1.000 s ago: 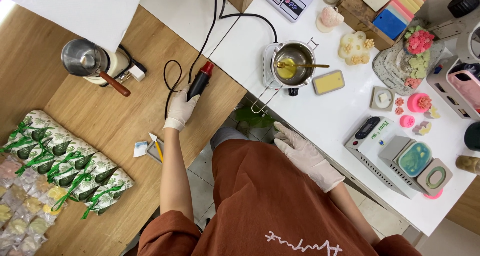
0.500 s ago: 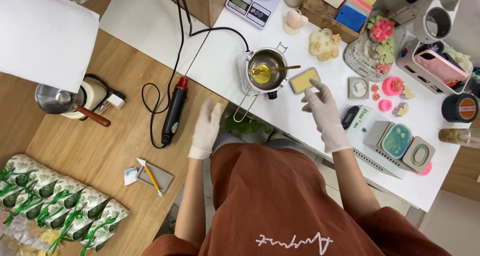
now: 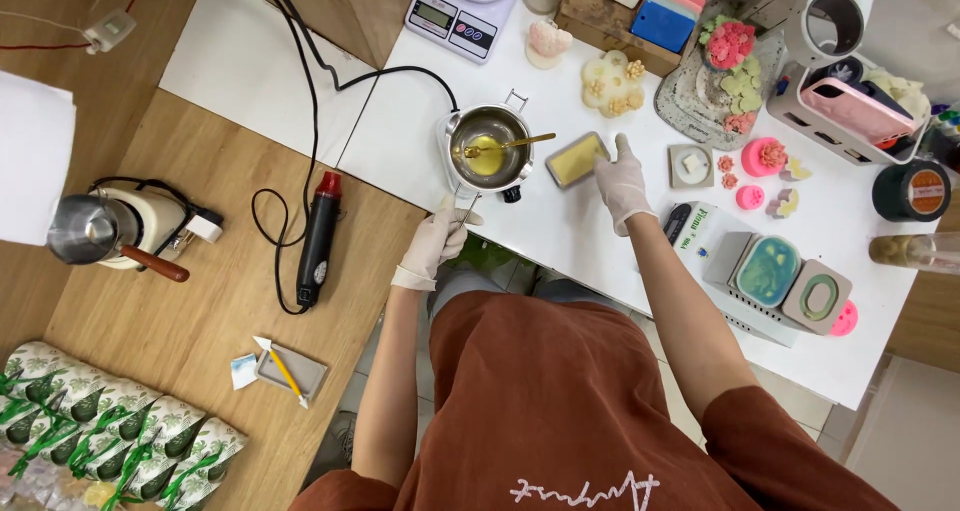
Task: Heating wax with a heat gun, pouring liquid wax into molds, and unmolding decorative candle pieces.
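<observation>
I see my left hand (image 3: 436,243), gloved in white, at the wire handle of the small steel pot (image 3: 490,149), its fingers curled around the handle just below the pot's rim. The pot sits on the white table (image 3: 600,261), close to its near edge, and holds yellow liquid with a gold spoon (image 3: 510,144) lying across it, the spoon's handle pointing right. My right hand (image 3: 622,179), also gloved, rests at the right end of the yellow slab in a small rectangular tray (image 3: 577,160), which lies just right of the pot; the fingers are loosely together with the forefinger raised and pointing away from me, and I cannot tell whether the other fingertips pinch the tray's edge or only touch it. A heat gun (image 3: 318,239) with a red nozzle lies on the wooden bench to the left, its black cord looping up over the table. A scale (image 3: 462,8) stands beyond the pot. Pink and green flower-shaped pieces (image 3: 735,56) sit further right, and a steel kettle (image 3: 90,231) stands at the far left.
</observation>
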